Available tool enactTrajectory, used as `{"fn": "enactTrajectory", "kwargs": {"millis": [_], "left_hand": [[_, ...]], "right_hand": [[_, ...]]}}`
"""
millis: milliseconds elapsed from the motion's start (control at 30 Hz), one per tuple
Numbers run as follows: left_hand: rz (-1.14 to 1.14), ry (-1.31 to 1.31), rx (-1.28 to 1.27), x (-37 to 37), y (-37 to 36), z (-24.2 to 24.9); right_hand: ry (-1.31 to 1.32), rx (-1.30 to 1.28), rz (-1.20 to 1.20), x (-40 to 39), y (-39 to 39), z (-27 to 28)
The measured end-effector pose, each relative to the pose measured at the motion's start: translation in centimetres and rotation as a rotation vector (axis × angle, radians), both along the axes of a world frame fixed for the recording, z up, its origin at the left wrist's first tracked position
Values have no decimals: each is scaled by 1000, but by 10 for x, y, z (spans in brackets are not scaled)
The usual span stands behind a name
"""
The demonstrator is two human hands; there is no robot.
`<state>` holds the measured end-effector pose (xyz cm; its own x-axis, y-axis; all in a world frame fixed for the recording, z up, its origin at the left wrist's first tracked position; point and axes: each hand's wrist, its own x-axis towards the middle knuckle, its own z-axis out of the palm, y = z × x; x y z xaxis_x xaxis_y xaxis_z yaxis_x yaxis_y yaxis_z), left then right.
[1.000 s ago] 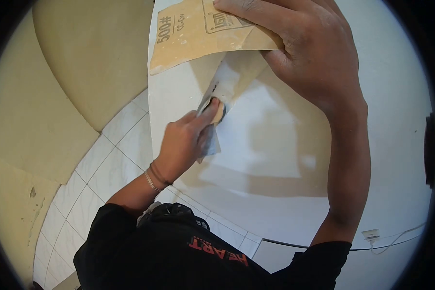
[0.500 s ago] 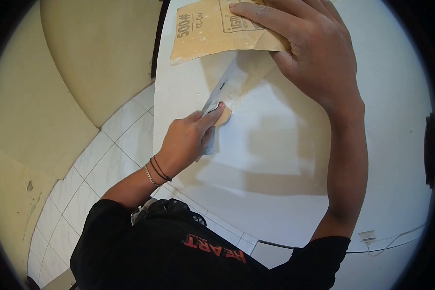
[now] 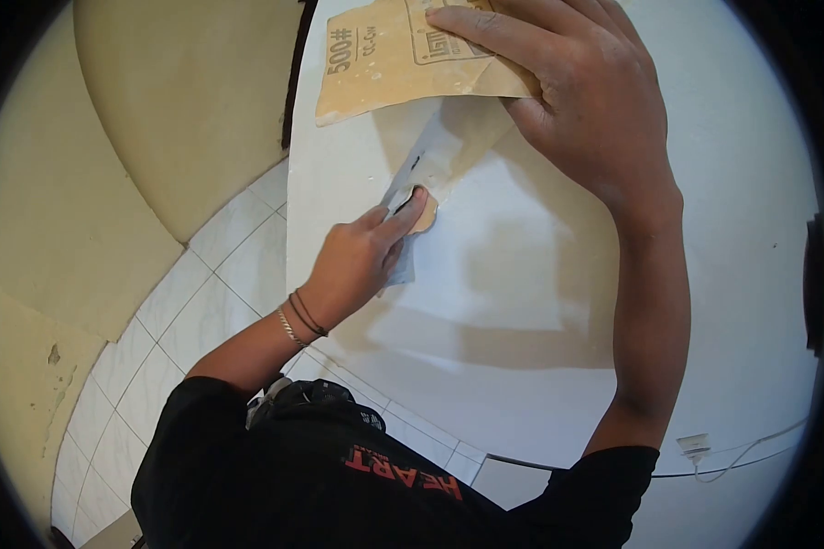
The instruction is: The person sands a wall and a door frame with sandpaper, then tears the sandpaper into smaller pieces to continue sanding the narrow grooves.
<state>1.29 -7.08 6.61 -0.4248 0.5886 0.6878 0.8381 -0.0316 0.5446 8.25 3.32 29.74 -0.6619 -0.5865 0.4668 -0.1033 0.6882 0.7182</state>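
My right hand (image 3: 588, 87), high on the right, grips a tan sheet of sandpaper (image 3: 375, 78) with its printed back toward me; "500#" is readable. Its fingers curl over the sheet's right part, which partly hides the lettering. Lower and to the left, my left hand (image 3: 362, 256) is closed, fingertips pressed on a small piece of tan-backed sandpaper (image 3: 425, 218) against a white surface (image 3: 531, 201). Around those fingers runs a greyish strip (image 3: 410, 172) with a small dark mark. Part of the small piece is hidden under the fingers.
A cream wall (image 3: 27, 183) and white floor tiles (image 3: 188, 293) lie to the left. At the lower right, a small white fitting (image 3: 694, 446) has a thin cable (image 3: 751, 448). A dark object (image 3: 813, 285) stands at the right edge.
The view has shifted slightly, moving most things a little left. At my left fingertips, the small sandpaper's edge shows more lifted. Both hands keep their grip.
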Motion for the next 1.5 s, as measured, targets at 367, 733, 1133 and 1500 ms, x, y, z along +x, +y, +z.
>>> {"fn": "enactTrajectory", "kwargs": {"millis": [367, 733, 1133, 1500], "left_hand": [[-20, -44, -26, -5, -2, -1], [-255, -118, 64, -15, 6, -1], [-253, -123, 126, -20, 1, 13], [-364, -300, 163, -14, 12, 12]], "right_hand": [[67, 19, 126, -5, 4, 0], [-24, -53, -14, 2, -9, 5], [49, 23, 129, -8, 8, -2], [51, 25, 103, -6, 3, -3]]}}
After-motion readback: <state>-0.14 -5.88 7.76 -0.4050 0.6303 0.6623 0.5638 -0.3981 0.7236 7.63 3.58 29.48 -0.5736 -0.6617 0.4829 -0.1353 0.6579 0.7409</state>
